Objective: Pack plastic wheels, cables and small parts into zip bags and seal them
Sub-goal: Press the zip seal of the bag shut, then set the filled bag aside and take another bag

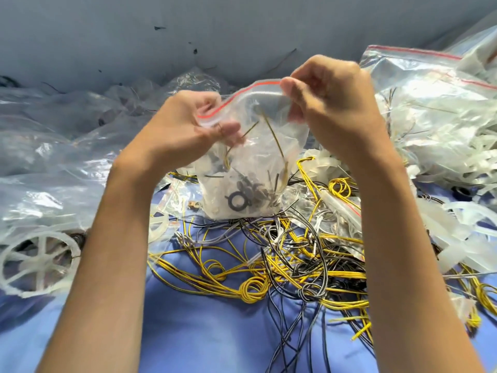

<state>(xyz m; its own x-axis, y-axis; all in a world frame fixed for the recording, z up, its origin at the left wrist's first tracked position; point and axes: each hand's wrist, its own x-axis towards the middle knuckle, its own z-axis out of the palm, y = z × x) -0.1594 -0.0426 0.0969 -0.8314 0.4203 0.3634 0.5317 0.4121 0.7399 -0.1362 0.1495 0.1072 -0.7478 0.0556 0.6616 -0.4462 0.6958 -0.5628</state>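
Sealing step on this one, I reckon. The zip bag [250, 157] already has its load: a black ring [238, 201], a few thin cables [274, 135] and some small dark bits sunk to the bottom. My left hand [185, 122] pinches the left end of the red zip strip [242, 95] with the fingers [228, 129] curled round that corner. My right hand [333, 103] pinches the right end, thumb in front and the rest tucked behind the plastic. So both sets of fingers are closed down on the bag's top edge, with nothing else in them. The bag hangs between my two hands, up off the blue cloth [215, 332], its bottom right down by the tangle of loose cables [269, 265] — whether it touches them I can't tell. I also can't tell if the zip is pressed shut along its whole length; it's a bit blurred and the strip bows upward between my hands. Next move as I see it is to pull the strip taut and run a thumb and finger along it end to end, squeezing the tracks together. One cable inside pokes up toward the mouth, so it could get caught in the seal. A white plastic wheel [40, 254] lies off to my left, and a big bag of white parts [430, 117] sits to my right.
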